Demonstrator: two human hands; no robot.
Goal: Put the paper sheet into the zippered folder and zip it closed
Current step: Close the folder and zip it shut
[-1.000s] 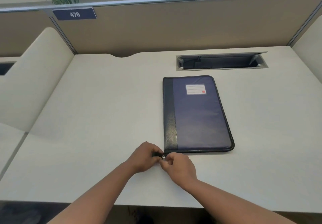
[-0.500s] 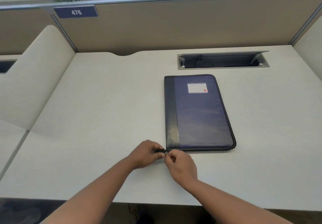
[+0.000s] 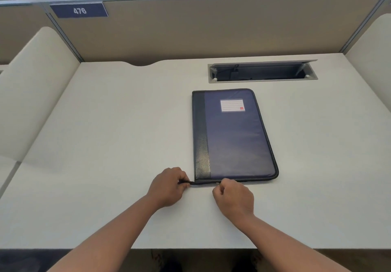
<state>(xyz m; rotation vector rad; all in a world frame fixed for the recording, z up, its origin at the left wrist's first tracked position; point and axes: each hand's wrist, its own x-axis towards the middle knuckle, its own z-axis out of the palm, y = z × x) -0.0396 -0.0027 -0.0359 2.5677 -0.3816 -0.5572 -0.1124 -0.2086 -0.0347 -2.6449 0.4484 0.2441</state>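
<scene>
A dark blue zippered folder point(image 3: 232, 136) with a black spine strip and a white label lies flat and closed on the desk. My left hand point(image 3: 167, 187) pinches the black zipper tail that sticks out from the folder's near left corner. My right hand point(image 3: 233, 197) is closed on the small metal zipper pull point(image 3: 217, 183) at the folder's near edge, a little right of the corner. No paper sheet is visible anywhere.
The cream desk point(image 3: 105, 144) has an open cable tray slot point(image 3: 262, 73) just behind the folder. Tan partition panels point(image 3: 211, 28) wall the back and both sides; a blue plate reads 476 point(image 3: 79, 10). The desk's front edge runs below my forearms.
My right hand has slid the zipper pull rightward along the folder's near edge, away from my left hand. The left hand stays pinched on the zipper tail.
</scene>
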